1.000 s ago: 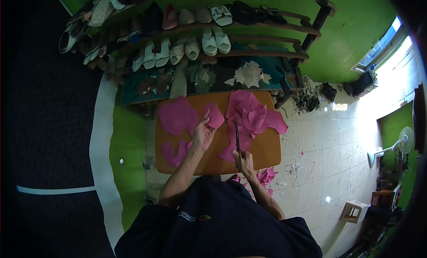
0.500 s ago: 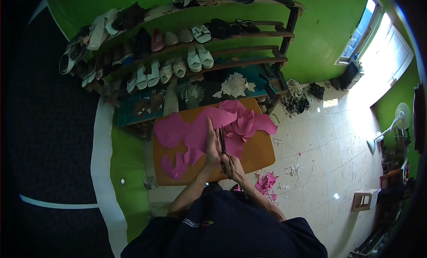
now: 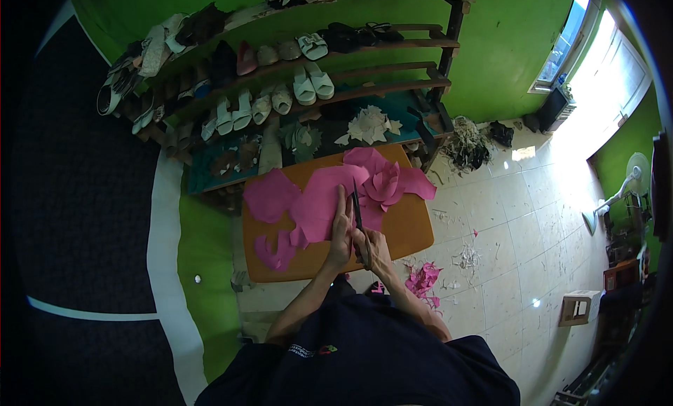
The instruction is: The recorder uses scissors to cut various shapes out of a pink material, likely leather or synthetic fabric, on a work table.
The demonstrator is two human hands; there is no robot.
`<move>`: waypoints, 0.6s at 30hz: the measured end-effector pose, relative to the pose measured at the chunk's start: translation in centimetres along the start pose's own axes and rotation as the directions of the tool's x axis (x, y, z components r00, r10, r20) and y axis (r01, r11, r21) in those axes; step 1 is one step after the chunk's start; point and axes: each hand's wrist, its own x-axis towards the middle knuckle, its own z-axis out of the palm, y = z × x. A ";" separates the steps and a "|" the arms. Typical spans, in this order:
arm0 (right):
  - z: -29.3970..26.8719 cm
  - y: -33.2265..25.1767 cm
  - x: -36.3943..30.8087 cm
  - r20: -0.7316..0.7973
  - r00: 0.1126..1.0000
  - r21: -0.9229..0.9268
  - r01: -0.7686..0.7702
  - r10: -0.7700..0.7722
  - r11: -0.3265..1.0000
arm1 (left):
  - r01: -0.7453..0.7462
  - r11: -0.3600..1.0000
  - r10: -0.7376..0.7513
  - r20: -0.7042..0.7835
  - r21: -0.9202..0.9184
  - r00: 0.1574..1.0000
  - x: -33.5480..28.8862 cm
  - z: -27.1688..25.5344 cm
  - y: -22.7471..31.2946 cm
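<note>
A pair of dark scissors (image 3: 357,208) is held in my right hand (image 3: 374,248), blades pointing away from me. Beside it, my left hand (image 3: 341,232) has its fingers stretched along a pink sheet (image 3: 315,199) and appears to grip the sheet's right side against the palm. The blades lie close to that edge; the exact contact is too small to see. Left of the sheet lies a rounded pink piece (image 3: 271,197), with a curved pink scrap (image 3: 275,253) nearer me. A heap of cut pink pieces (image 3: 385,182) rests at the far right of the orange-brown table (image 3: 406,231).
Behind the table stands a wooden rack (image 3: 392,91) with several rows of shoes and sandals. Pale cut pieces (image 3: 371,126) lie on its low shelf. Pink offcuts (image 3: 423,280) and pale shreds litter the tiled floor right of me. A white fan (image 3: 634,171) stands far right.
The held pink sheet has turned and shifted, so its edge now stands out from the rounded piece at left. Both hands have moved slightly away from me. The whole view has tilted a little.
</note>
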 end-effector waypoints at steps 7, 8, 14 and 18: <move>-0.4 0.6 -0.8 0.015 1.000 -0.054 0.006 -0.005 0.999 | 0.034 0.999 -0.035 -0.056 -0.029 0.998 -1.3 0.8 0.7; -0.4 1.0 -0.9 0.010 1.000 -0.063 0.014 -0.013 0.998 | 0.034 0.999 -0.036 -0.060 -0.030 0.998 -1.4 1.0 0.8; -0.9 2.3 -1.2 -0.033 0.998 -0.076 0.057 -0.059 0.995 | -0.012 1.000 0.013 -0.056 0.020 0.998 -1.7 1.4 0.2; -1.1 2.1 -1.7 -0.038 0.998 -0.015 0.056 -0.056 0.998 | 0.027 1.000 -0.026 -0.044 0.016 0.999 -2.4 1.6 0.3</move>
